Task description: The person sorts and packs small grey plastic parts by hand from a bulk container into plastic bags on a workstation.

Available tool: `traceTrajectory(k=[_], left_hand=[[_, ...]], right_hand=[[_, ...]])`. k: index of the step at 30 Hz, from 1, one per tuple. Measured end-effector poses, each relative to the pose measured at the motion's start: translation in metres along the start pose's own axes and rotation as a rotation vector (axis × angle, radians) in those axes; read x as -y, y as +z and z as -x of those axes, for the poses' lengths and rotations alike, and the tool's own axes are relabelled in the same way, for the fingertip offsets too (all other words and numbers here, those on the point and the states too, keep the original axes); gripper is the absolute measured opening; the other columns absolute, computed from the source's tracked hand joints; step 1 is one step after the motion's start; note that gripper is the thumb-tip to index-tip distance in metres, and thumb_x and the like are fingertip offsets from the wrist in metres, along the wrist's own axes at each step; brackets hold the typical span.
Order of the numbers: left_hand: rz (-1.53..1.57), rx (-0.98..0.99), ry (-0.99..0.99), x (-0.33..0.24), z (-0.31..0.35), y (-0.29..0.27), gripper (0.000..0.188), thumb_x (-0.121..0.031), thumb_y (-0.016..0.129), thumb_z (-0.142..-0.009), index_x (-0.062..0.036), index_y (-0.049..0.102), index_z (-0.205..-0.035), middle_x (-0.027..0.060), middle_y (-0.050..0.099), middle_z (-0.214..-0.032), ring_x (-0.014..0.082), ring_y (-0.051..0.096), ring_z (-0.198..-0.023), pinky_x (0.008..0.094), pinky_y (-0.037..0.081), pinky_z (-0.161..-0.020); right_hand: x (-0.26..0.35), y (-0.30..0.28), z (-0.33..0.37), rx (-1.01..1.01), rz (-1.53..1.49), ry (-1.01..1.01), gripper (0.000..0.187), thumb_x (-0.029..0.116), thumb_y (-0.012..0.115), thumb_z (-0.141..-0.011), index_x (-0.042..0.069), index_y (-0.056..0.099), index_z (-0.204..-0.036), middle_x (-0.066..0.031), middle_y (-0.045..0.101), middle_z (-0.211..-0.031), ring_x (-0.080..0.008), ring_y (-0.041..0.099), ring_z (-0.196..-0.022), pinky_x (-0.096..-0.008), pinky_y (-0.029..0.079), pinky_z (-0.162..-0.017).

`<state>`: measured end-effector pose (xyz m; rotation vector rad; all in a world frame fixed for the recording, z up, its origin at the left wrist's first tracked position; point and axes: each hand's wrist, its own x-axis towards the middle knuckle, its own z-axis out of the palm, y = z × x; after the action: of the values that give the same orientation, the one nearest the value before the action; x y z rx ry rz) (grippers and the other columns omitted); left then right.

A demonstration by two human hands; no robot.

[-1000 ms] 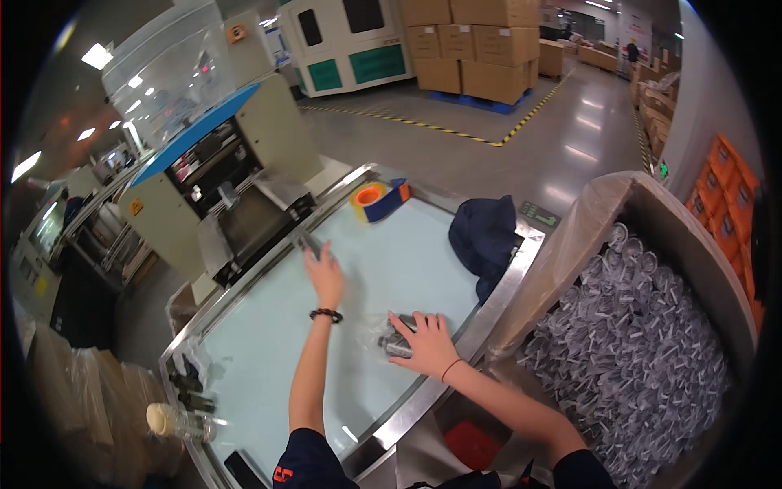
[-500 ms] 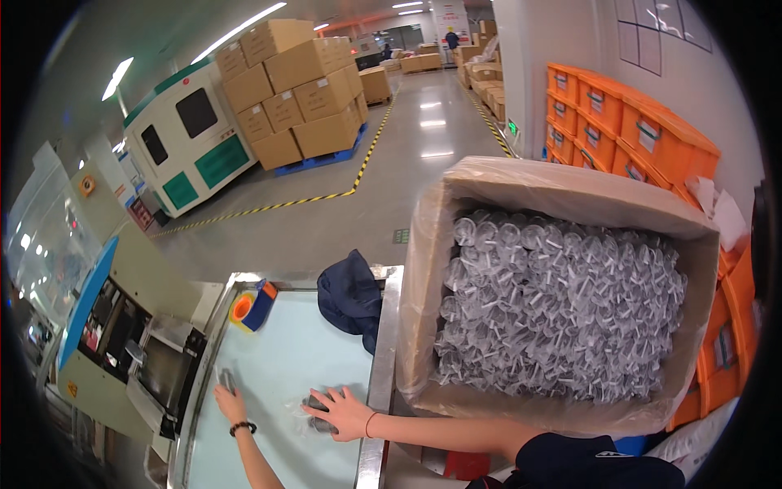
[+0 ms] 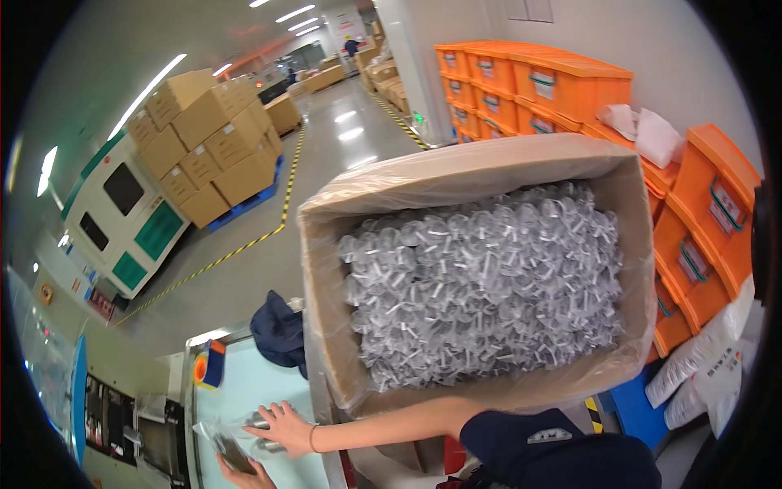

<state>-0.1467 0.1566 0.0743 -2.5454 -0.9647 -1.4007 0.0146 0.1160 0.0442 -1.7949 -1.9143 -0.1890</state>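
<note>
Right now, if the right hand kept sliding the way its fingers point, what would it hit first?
The right hand points left across the pale table. First in line look to be the small shiny metal parts at its fingertips, then the clear plastic bag. Depth is unclear.

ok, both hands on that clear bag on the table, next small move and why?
Probably bring the gaze back down: the right hand rests on small parts beside the clear bag and the left hand is nearly cut off at the frame's lower edge, while the carton of clear parts fills the view.
</note>
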Motion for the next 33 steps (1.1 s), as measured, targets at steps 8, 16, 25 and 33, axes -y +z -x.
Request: traceTrajectory(k=[8,16,25,33], left_hand=[[0.225,0.192,0.014,-0.035,0.039,0.028,0.06,-0.009,0.063,-0.07,0.0039,0.035,-0.122,0.0168,0.052,-0.105,0.0187,0.047,-0.065,0.0291,0.04,-0.055],[0.615,0.529,0.415,-0.163,0.034,0.074,0.055,-0.009,0.062,-0.068,-0.0049,0.043,-0.119,0.0207,0.045,-0.111,0.0348,0.043,-0.1,0.0417,0.038,-0.084],[0.785,0.735,0.795,-0.215,0.056,0.103,0.047,-0.018,0.066,-0.067,-0.017,0.053,-0.113,0.0132,0.048,-0.105,0.0278,0.05,-0.09,0.0356,0.042,-0.077],[0.847,0.76,0.734,-0.216,0.061,0.109,0.053,-0.02,0.066,-0.068,-0.0181,0.05,-0.118,0.0127,0.047,-0.105,0.0267,0.049,-0.088,0.0356,0.042,-0.077]], right_hand=[[-0.146,-0.25,0.206,-0.35,0.194,0.478,0.079,0.03,0.068,-0.058,0.023,0.033,-0.129,-0.0218,0.047,-0.105,-0.0359,0.049,-0.094,-0.0478,0.041,-0.076],[-0.218,-0.416,0.378,-0.08,0.625,1.447,0.085,0.041,0.066,-0.055,0.025,0.034,-0.132,-0.0249,0.04,-0.119,-0.0414,0.044,-0.107,-0.043,0.035,-0.092],[-0.318,-0.461,0.376,0.217,0.181,1.405,0.082,0.045,0.063,-0.064,0.002,0.037,-0.129,-0.0178,0.04,-0.131,-0.0269,0.037,-0.121,-0.0286,0.027,-0.101],[-0.294,-0.472,0.39,-0.099,-0.113,1.458,0.067,0.033,0.067,-0.071,0.005,0.043,-0.127,-0.0079,0.045,-0.128,-0.017,0.039,-0.118,-0.0264,0.028,-0.099]])
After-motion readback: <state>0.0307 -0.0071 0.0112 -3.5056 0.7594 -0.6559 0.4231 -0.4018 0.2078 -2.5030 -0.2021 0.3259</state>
